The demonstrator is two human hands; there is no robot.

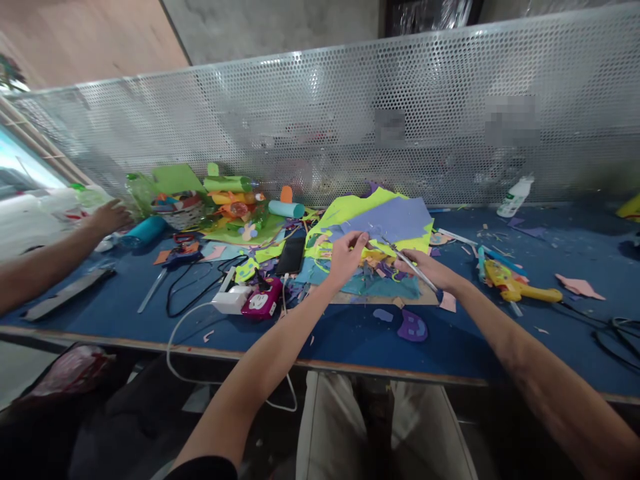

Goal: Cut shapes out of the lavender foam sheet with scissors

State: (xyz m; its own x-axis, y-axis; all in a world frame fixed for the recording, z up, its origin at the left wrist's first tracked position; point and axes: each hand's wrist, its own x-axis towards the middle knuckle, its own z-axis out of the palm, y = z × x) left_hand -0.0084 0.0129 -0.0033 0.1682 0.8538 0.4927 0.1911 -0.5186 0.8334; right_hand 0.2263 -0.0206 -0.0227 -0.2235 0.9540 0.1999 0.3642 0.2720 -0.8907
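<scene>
My left hand (347,255) pinches the near edge of a blue-violet foam sheet (395,220) that lies over yellow-green sheets (345,210). My right hand (425,269) is closed round a thin metal tool (407,261), perhaps scissors or a blade, whose tip meets the sheet's edge by my left fingers. Coloured foam scraps (380,283) are piled under both hands. A purple cut-out shape (412,327) lies on the blue table (450,347) nearer me.
A yellow glue gun (515,285) lies right. A black phone (291,255), white charger (231,300) and magenta box (261,301) sit left of my hands. Another person's hand (107,217) reaches by bottles and a basket (183,210). A perforated metal screen (350,120) backs the table.
</scene>
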